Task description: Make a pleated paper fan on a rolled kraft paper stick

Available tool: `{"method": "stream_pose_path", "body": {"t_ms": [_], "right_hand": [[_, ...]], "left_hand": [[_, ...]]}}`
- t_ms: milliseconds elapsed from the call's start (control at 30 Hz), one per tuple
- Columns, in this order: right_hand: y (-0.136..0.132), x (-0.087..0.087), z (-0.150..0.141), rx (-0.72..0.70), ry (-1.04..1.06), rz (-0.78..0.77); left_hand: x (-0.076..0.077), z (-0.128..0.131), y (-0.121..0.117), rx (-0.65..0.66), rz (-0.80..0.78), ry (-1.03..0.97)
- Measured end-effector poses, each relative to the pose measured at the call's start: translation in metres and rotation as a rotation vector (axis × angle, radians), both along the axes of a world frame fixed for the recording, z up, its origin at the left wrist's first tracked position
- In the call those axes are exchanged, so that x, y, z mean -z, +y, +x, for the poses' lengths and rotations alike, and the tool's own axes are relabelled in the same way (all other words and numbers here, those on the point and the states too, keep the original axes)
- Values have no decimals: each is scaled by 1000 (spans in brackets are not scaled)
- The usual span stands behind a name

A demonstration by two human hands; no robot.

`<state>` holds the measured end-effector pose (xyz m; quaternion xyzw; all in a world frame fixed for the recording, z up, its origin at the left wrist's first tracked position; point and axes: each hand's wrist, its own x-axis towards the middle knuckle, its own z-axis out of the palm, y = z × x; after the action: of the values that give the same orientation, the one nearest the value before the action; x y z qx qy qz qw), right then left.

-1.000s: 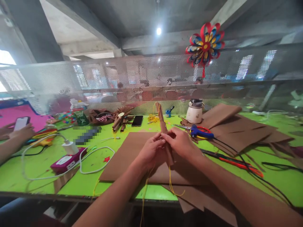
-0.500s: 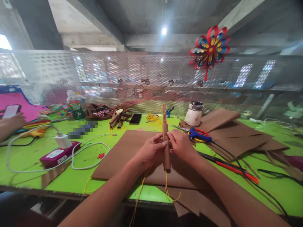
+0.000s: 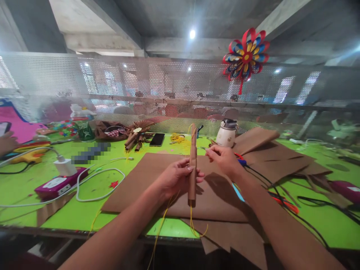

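Now, over to the head view, looking across the green table (image 3: pixel 25 195), with the brown paper sheet (image 3: pixel 135 187) as landmark. Above that sheet, the paper roll (image 3: pixel 192 180), nearly upright, pinched between thumb and fingers of the left hand (image 3: pixel 180 174), fingertips peeping round the other side. And over the sheet's far right part, the right hand (image 3: pixel 222 157), clear of the roll, fingers drawn in against the thumb; near the wrist, coloured handles of scissors (image 3: pixel 242 162), mostly covered. Gripping anything there? Cannot tell.

On progress, then: rolled into a tube already, by the look of it, with yellow string (image 3: pixel 191 221) at top and bottom, loose tails dangling past the sheet's near edge. Fastened inside? Hidden, no telling. Tails seemingly untrimmed, so loose ends left. Beyond the sheet's far edge, a bundle of small rolls (image 3: pixel 135 140), seemingly further along, plus a yellow string tangle (image 3: pixel 177 138). Right of the sheet, stacked brown paper (image 3: pixel 270 157), lying flat, not rolled.
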<state>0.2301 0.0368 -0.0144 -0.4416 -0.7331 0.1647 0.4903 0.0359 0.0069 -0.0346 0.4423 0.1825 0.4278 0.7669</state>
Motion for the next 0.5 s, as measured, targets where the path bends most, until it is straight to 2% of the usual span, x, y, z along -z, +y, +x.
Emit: {"method": "stream_pose_path", "body": {"t_ms": [133,300,500], "right_hand": [[-2,6,-7,-69,44,-76],[-12,13,-23,76,-239,51],[-17,12,-26,72,-289,131]], "left_hand": [[-1,1,0,-4,12,25],[-3,5,-3,27,42,58],[-3,5,-3,57,64,52]]}}
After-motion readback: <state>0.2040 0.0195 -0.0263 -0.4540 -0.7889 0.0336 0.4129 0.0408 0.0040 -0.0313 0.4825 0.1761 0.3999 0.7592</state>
